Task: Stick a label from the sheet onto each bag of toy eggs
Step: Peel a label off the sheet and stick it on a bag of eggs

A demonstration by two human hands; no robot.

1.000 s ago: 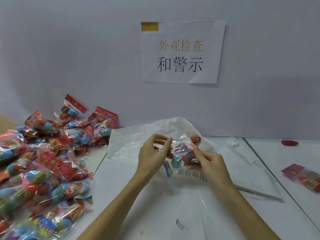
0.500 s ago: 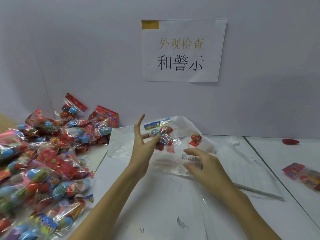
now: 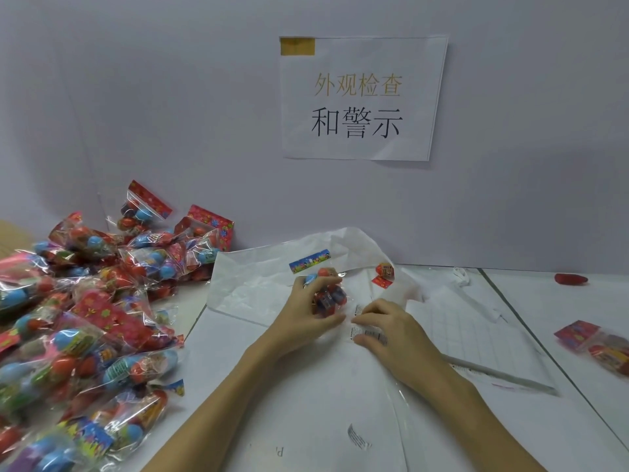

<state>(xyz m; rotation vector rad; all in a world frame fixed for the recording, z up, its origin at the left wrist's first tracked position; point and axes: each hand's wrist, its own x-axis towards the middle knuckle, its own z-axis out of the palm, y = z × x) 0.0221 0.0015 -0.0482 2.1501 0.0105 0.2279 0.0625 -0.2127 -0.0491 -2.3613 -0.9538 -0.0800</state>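
Right now I see the bag of toy eggs (image 3: 325,294) just below the middle of the frame, gripped by the left hand (image 3: 303,316), whose fingers curl over its top while the thumb presses its lower edge. Red and blue eggs show through the clear film, and the bag's printed header strip (image 3: 309,261) sticks up above the knuckles. Just to the right, the right hand (image 3: 388,330) rests on the label sheet (image 3: 366,330), its fingertips pinching at a small white label with fine black print that I cannot read. The sheet is clear and glossy and lies on white paper (image 3: 272,284) spread over the table (image 3: 561,301).

A small red egg piece (image 3: 384,271) lies just above the right hand. One more bag (image 3: 599,345) lies alone at the right edge, and a red object (image 3: 571,279) sits by the wall above it. A big pile of bags (image 3: 85,318) fills the left side of the frame. A second printed label (image 3: 357,436) shows near the bottom centre.

On the wall in the upper middle hangs a paper sign (image 3: 362,97), taped at its top left corner, reading "外观检查" in yellow and "和警示" in black.
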